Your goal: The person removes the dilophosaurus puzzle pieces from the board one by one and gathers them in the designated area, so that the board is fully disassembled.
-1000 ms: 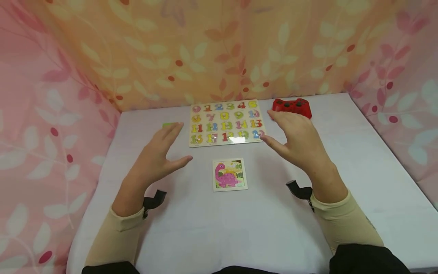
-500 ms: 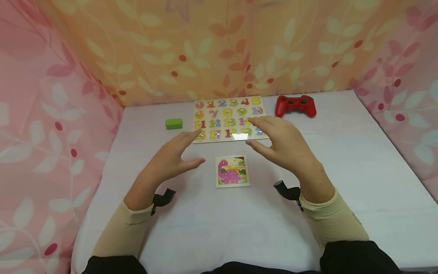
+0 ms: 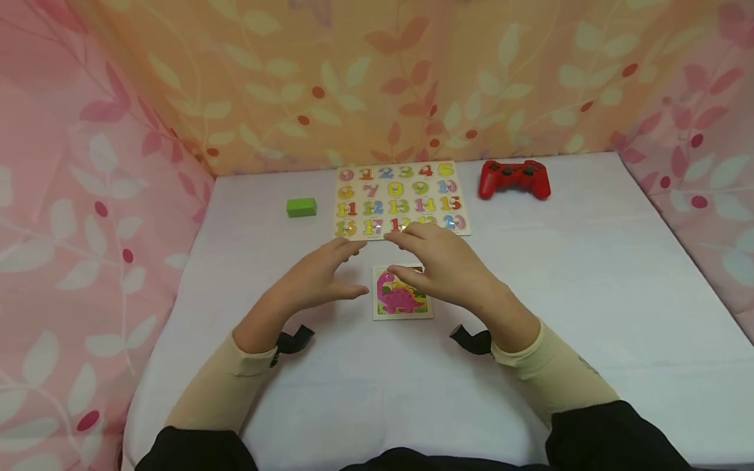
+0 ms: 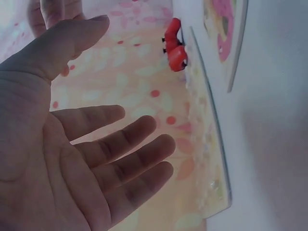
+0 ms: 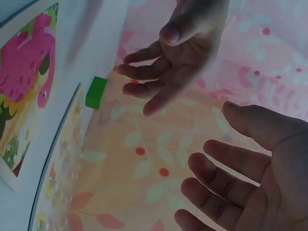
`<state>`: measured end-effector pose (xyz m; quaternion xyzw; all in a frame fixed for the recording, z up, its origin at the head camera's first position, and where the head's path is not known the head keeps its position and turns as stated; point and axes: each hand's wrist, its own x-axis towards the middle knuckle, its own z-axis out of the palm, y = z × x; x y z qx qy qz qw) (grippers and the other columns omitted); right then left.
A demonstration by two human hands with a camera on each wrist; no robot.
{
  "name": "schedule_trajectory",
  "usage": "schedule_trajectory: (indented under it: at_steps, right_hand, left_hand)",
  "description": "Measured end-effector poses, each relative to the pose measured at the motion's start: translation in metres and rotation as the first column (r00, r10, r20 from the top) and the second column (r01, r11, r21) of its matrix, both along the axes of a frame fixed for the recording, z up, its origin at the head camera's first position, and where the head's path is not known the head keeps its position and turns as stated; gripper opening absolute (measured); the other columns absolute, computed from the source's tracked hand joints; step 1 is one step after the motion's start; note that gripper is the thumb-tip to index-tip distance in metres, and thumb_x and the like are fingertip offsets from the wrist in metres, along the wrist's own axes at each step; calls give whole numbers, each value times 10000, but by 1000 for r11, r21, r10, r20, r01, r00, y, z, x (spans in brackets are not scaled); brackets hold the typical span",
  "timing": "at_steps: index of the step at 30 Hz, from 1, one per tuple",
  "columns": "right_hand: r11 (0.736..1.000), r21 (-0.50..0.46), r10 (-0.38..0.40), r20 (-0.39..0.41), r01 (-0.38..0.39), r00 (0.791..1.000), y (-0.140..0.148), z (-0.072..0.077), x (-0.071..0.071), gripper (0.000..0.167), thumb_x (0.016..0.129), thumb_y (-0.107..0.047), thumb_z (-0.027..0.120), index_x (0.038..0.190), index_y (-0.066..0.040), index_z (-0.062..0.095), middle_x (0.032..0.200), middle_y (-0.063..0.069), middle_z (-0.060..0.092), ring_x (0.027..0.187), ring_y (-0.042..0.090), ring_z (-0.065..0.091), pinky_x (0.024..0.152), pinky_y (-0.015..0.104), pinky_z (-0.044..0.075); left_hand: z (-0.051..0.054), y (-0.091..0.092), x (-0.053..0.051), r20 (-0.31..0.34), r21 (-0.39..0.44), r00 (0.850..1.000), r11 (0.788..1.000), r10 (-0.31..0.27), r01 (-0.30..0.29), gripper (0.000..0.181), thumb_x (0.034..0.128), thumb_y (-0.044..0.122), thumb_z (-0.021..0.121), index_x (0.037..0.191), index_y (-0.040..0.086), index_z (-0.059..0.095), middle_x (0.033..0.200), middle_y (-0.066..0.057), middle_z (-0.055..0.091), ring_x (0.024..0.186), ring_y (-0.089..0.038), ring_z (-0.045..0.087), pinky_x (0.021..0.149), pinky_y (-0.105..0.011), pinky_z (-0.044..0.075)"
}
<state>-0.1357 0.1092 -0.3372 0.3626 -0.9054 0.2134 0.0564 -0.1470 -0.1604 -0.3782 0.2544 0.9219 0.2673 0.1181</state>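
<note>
My left hand hovers above the table, left of a small square dinosaur jigsaw puzzle, its fingers extended and holding nothing. From the other side my right hand reaches in over the puzzle's upper right part, thumb and fingers apart with nothing between them. Behind both hands lies a wooden number board with colourful numerals; the right fingers cover part of its lower row. In the left wrist view the left palm shows bare, and the right wrist view shows the right hand likewise bare.
A green block lies left of the number board. To the board's right rests a red game controller. White cloth covers the table, and patterned curtains stand along its back and sides.
Both hands have drawn closer together, the right one moving left until it overlaps the dinosaur puzzle. The green block, mostly covered before, is now in full sight. The view has shifted slightly.
</note>
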Motion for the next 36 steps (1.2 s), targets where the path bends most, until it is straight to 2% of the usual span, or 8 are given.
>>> schedule_trajectory:
  at_steps: [7, 9, 13, 17, 20, 25, 29, 36]
  right_hand:
    - [998, 67, -16, 136, 7, 991, -7, -15, 4, 483, 954, -304, 741, 1384, -104, 650, 1204, 43, 662, 1041, 204, 642, 858, 394, 545]
    - [996, 88, -19, 175, 4, 984, -9, -21, 3, 471, 961, -287, 728, 1382, -89, 650, 1194, 41, 658, 988, 190, 643, 825, 382, 542]
    - [990, 139, -33, 270, -5, 962, -17, -30, -1, 494, 955, -297, 725, 1391, -80, 643, 1203, 44, 658, 983, 176, 638, 838, 379, 539]
    - [984, 177, -39, 340, -24, 940, -23, -37, -7, 510, 952, -301, 721, 1401, -74, 637, 1218, 65, 663, 1001, 179, 629, 870, 380, 539]
    - [982, 187, -35, 362, -36, 932, -25, -44, -11, 501, 956, -293, 709, 1399, -68, 637, 1205, 73, 665, 958, 169, 612, 840, 357, 537]
    - [983, 170, -3, 397, -70, 918, -28, -58, -21, 429, 977, -230, 687, 1360, -39, 658, 1122, 69, 660, 871, 160, 575, 775, 323, 508]
    - [981, 170, 21, 400, -96, 916, -29, -70, -28, 384, 1008, -165, 647, 1365, -25, 646, 1059, 57, 623, 848, 166, 547, 739, 301, 474]
    - [983, 161, 18, 399, -90, 917, -29, -79, -36, 379, 1011, -192, 656, 1354, -30, 657, 1031, 30, 604, 860, 162, 540, 745, 289, 469]
  left_hand:
    - [-17, 16, 0, 88, -49, 996, 999, -10, 15, 847, 826, 413, 861, 1514, 85, 491, 1273, -90, 610, 1090, -245, 596, 900, -429, 516]
    - [-21, 19, 0, 106, -76, 994, 997, -6, 14, 849, 820, 414, 866, 1507, 80, 497, 1236, -76, 613, 1041, -226, 593, 887, -408, 508]
    - [-30, 22, 0, 135, -130, 990, 991, 29, -11, 850, 807, 406, 881, 1498, 80, 508, 1163, -42, 602, 996, -197, 564, 896, -388, 495]
    - [-40, 23, 0, 148, -161, 987, 986, 59, -35, 858, 796, 406, 887, 1500, 93, 511, 1167, -32, 577, 1008, -196, 547, 908, -387, 487]
    - [-44, 25, 0, 140, -172, 988, 984, 64, -40, 873, 784, 422, 890, 1504, 108, 510, 1190, -40, 563, 1014, -201, 549, 894, -387, 487]
    - [-46, 27, 1, 118, -209, 991, 977, 55, -29, 925, 752, 473, 901, 1516, 133, 504, 1181, -42, 540, 996, -193, 540, 851, -366, 489]
    - [-46, 27, 2, 101, -234, 994, 972, 39, -15, 961, 741, 484, 910, 1531, 136, 486, 1169, -47, 521, 991, -192, 524, 841, -357, 487]
    - [-45, 27, 1, 78, -258, 996, 966, 33, -12, 974, 747, 505, 901, 1537, 125, 476, 1202, -63, 528, 995, -193, 523, 831, -353, 497]
